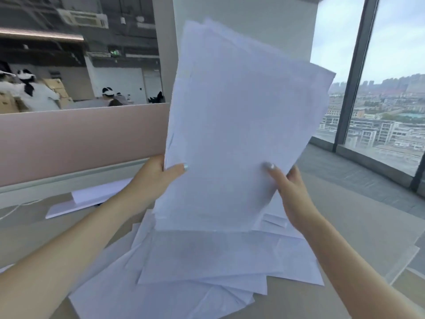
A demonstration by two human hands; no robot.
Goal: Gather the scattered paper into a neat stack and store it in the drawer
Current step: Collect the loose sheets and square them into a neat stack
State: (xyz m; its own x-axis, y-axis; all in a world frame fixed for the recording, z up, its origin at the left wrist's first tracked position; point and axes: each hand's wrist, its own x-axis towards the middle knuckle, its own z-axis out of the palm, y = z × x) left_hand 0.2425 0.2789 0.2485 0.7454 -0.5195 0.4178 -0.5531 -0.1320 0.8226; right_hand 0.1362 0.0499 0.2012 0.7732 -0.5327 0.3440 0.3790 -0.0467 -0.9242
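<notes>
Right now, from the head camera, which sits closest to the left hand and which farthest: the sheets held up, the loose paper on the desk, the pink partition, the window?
1. Held sheets: gripped by the left hand itself.
2. Pink partition: just behind it, to the left.
3. Loose paper: below on the desk; too close to call with the partition.
4. Window: far right.

A high-rise office: a pink desk partition (80, 139), ceiling air-conditioning unit (84, 19), and full-height windows (391, 88) over city buildings.

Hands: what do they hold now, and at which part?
Both grip an upright bundle of paper sheets near its lower end: the left hand on the left edge, the right hand on the right edge.
</notes>
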